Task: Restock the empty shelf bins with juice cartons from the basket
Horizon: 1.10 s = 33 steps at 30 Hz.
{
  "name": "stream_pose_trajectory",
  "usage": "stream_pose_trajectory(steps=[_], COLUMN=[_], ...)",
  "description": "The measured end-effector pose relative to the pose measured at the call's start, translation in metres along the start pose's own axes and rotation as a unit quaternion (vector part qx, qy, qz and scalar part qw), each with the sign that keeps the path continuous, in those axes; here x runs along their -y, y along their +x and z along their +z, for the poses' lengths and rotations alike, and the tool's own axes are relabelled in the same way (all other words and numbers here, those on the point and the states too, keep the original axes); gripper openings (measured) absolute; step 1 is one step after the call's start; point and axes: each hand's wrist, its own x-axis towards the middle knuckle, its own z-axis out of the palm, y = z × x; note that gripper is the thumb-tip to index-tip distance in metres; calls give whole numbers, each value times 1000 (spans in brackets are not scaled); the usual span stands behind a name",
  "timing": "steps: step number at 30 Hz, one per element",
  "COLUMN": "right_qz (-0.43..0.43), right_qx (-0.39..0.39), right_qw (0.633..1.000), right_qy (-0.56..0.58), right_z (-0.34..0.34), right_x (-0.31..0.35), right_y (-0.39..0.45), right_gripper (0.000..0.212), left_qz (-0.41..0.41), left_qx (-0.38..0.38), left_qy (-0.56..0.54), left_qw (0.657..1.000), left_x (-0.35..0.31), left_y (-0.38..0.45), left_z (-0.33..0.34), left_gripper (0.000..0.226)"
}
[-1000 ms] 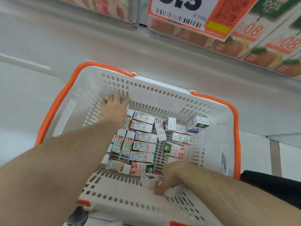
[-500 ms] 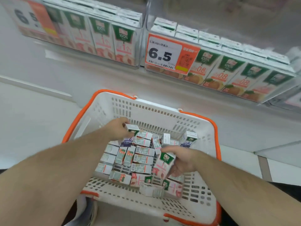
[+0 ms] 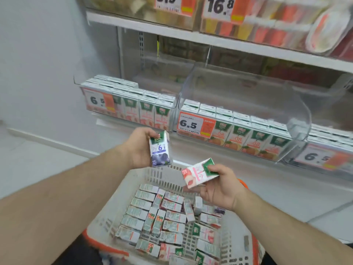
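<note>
We are holding two cartons above the basket (image 3: 133, 184), mid-frame. Our left hand (image 3: 139, 150) is gripping the blue carton (image 3: 159, 150), fingers curled round its left side and back. Its long axis is running near vertical, green-topped end pointing up, tilted slightly toward the right of the frame, printed face toward us. Our right hand (image 3: 219, 185) is pinching the pink carton (image 3: 199, 173), thumb on its upper right corner and fingers curled underneath. Its long axis is lying close to horizontal, green end pointing up-right, the pink fruit end pointing down-left. The two cartons are sitting near each other but apart, blue one higher and further left.

Below, the white basket with orange trim is filling the bottom centre of the frame, with many loose cartons (image 3: 168, 220) lying flat in it, mostly label side down, long axes mixed.

Above, the shelf bins are running across the middle of the frame: the left bin (image 3: 172, 119) and the centre bin (image 3: 298, 129) are both showing rows of upright cartons behind 6.5 price tags (image 3: 189, 124). A third bin (image 3: 324, 155) is sitting at the right edge, blurred. The upper shelf (image 3: 210, 39) is carrying other packs, too blurred to identify.
</note>
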Motion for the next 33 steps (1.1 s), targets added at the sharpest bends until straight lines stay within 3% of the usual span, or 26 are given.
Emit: stream_pose_trajectory(steps=[3,6,9,10,14,16,18,20,23,25,27,29,31,33], right_qz=[-55,-112,-154,-166,-210,-234,-264,-310,-403,-466,-496,-493,-464,-434], right_qx=[-55,-79,-96,-97,-88,-85,-79,-68,-63,-80,-105,-136,-155,-157], right_qw=[997,990,983,981,974,966,952,919,821,756,714,691,693,691], right_qy=[-1,23,32,28,-10,-63,-135,-235,-400,-452,-484,-511,-529,-556], right_z=[13,35,56,64,90,102,115,129,152,164,173,184,198,212], right_x=[9,22,32,36,52,59,66,78,97,102,102,103,107,112], right_y=[-6,-17,-22,-24,-25,-22,-22,-21,-19,-14,-7,0,6,15], right_gripper=[48,18,12,12,14,8,17,29,45,49,52,55,59,50], left_qz=[29,35,63,76,48,54,104,172,247,281,306,318,323,332], left_qx=[-40,-63,-59,-43,98,146,150,121,95,69,40,9,-26,-60], left_qy=[5,158,288,313,347,327,346,350,294,243,208,199,206,219], left_qw=[999,985,954,946,932,932,920,913,918,926,928,927,923,915], left_x=[-16,-25,-32,-34,-38,-37,-36,-40,-55,-66,-72,-76,-78,-80], left_y=[-15,-23,-24,-25,-26,-28,-30,-28,-31,-35,-36,-35,-33,-30], left_z=[12,15,12,9,3,6,11,10,1,-9,-18,-25,-32,-38], left_gripper=[29,43,22,8,44,44,35,27,33,35,35,37,38,37])
